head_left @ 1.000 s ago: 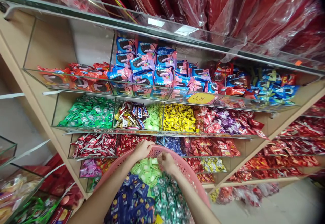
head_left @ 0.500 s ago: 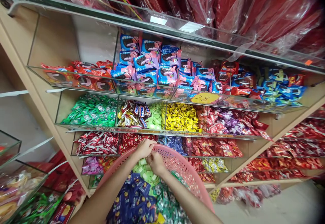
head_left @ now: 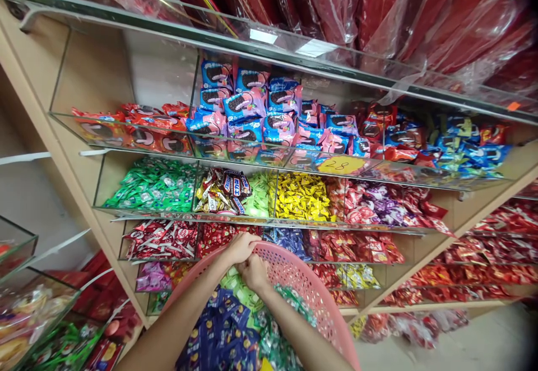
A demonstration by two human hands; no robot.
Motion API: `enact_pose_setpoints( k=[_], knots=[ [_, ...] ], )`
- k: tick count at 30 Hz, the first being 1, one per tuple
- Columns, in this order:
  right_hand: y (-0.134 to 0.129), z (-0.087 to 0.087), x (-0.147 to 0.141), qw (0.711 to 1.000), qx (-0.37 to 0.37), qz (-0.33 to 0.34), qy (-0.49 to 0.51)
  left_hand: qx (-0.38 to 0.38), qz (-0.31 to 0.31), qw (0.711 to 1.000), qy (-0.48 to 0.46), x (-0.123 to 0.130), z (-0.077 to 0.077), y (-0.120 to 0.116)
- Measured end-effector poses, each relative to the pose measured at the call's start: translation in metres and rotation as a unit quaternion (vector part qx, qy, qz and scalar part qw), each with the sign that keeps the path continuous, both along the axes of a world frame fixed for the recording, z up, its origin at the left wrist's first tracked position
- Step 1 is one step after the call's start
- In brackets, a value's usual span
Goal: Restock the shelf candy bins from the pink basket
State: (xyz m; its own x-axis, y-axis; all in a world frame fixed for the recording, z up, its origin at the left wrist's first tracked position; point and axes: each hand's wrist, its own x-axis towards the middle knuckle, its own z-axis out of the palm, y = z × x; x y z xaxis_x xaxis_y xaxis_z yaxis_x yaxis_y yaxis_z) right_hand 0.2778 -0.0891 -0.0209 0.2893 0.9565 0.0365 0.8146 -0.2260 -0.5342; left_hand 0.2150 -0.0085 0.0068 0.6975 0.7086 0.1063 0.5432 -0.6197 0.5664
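A pink perforated basket (head_left: 313,298) sits below me, filled with light green candies (head_left: 241,291), blue wrapped candies (head_left: 222,334) and green-and-clear candies (head_left: 275,334). My left hand (head_left: 240,247) curls over the basket's far rim. Just below it, my right hand (head_left: 253,273) is closed among the light green candies, touching the left hand. What its fingers hold is hidden.
Glass-fronted shelf bins face me: blue and pink cookie packs (head_left: 252,113), dark green candies (head_left: 153,185), chocolate bars (head_left: 225,190), yellow candies (head_left: 300,196), red packs (head_left: 159,236). A yellow price tag (head_left: 338,164) reads 28. Red plastic-wrapped goods (head_left: 378,7) hang above. More bins (head_left: 29,315) stand at left.
My right hand has slid left across the light green candies until it meets my left hand. The left hand stays on the basket's rim. The view has shifted slightly.
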Motion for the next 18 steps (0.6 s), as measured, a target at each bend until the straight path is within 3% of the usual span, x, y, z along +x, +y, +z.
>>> enact_pose_setpoints(
  k=[7, 11, 14, 18],
  knots=[
    [-0.001, -0.004, -0.005, 0.999, 0.025, -0.004, -0.047, 0.007, -0.003, 1.000, -0.004, -0.001, 0.001, -0.002],
    [-0.012, 0.005, -0.001, 0.995, 0.053, 0.014, -0.086, -0.002, -0.002, 1.000, 0.001, -0.001, 0.002, -0.001],
    [-0.023, 0.030, 0.010, 0.988, 0.011, 0.085, -0.129, -0.005, -0.005, 1.000, 0.003, -0.001, 0.003, 0.001],
    [-0.033, 0.088, 0.030, 0.975, -0.050, 0.150, -0.153, 0.008, -0.021, 1.000, 0.012, -0.002, 0.006, 0.001]
  ],
)
